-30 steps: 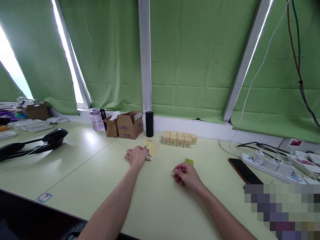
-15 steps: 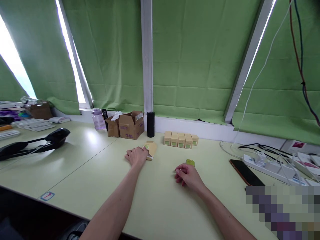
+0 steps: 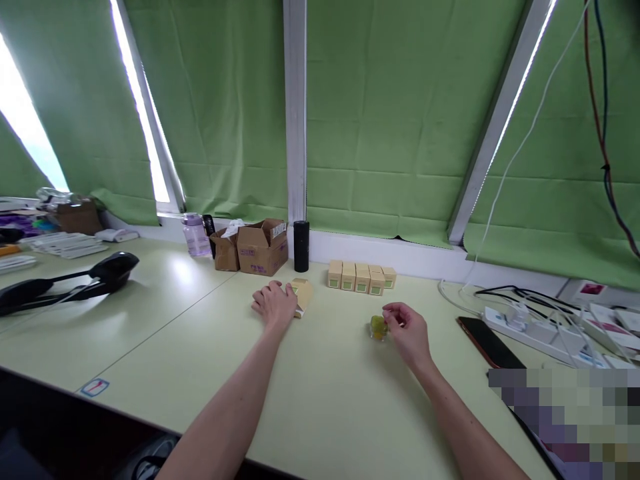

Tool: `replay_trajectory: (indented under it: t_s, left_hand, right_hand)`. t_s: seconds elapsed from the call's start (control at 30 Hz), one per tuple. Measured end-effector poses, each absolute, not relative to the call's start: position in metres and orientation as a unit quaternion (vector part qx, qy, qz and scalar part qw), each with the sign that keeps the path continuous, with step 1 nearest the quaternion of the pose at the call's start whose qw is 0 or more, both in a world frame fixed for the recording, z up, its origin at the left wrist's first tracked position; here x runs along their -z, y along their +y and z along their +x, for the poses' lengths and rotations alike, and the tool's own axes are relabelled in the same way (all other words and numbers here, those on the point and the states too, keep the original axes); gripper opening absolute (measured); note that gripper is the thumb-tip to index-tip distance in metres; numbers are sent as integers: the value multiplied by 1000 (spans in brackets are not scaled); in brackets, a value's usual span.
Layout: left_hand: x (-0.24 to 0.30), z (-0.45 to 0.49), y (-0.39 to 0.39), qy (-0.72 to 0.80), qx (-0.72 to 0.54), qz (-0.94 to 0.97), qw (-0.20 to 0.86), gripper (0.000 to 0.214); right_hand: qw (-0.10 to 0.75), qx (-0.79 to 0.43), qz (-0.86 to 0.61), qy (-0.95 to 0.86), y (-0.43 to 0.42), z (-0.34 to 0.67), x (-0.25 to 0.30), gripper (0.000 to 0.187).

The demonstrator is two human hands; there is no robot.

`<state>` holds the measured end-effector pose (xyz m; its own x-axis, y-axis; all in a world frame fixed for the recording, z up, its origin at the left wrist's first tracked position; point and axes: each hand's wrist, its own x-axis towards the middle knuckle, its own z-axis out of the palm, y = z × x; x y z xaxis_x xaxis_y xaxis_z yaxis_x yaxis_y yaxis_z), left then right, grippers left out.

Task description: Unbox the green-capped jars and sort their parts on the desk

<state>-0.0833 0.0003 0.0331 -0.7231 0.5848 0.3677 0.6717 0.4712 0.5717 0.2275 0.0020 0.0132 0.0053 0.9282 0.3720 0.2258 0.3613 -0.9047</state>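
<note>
My left hand point(image 3: 275, 305) rests palm down with its fingers spread, its right side against a flattened tan cardboard carton point(image 3: 303, 291). Part of that carton lies hidden beneath the hand. To the right, the fingertips of my right hand point(image 3: 409, 331) pinch a small clear jar point(image 3: 379, 327) with a yellow-green top, at its right side. Whether the jar's base touches the table cannot be made out. Beyond the hands, several small tan boxes point(image 3: 355, 278) with green labels stand close together in a row.
At the back are open cardboard boxes point(image 3: 263, 248), a black cylinder point(image 3: 301, 247) and a purple bottle point(image 3: 196, 235). A phone point(image 3: 490, 341) and a power strip point(image 3: 535, 337) with cables lie on the right. A black folded device point(image 3: 113, 270) sits on the left.
My right hand has moved right and now pinches the jar's right side; before, it was in front of the jar. My left hand stays by the carton, its fingers shifted slightly.
</note>
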Motion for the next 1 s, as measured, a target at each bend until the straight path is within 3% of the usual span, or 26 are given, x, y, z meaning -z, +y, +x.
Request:
replay_trajectory:
  t_s: [0.07,0.23,0.37,0.67,0.87,1.0]
  left_hand:
    - [-35,-77,-1,-834,385,-386,90,37]
    - [-34,-56,-3,-738,442,-489,144,21]
    - [-31,-33,-8,-644,452,-600,148,15]
    - [-13,12,-27,-509,362,-780,-32,32]
    - [-9,14,-26,-496,381,-780,-34,35]
    - [-13,13,-24,-487,400,-775,-33,33]
  right_hand:
    - [526,-296,-475,-640,10,240,-12,34]
    - [439,-367,-459,-680,22,254,3,66]
    - [389,-347,-492,-697,27,250,18,59]
    - [422,-357,-479,-682,27,241,19,45]
    - [528,-547,-333,-557,11,228,-4,54]
    - [529,-655,-254,-476,-1,220,-14,49]
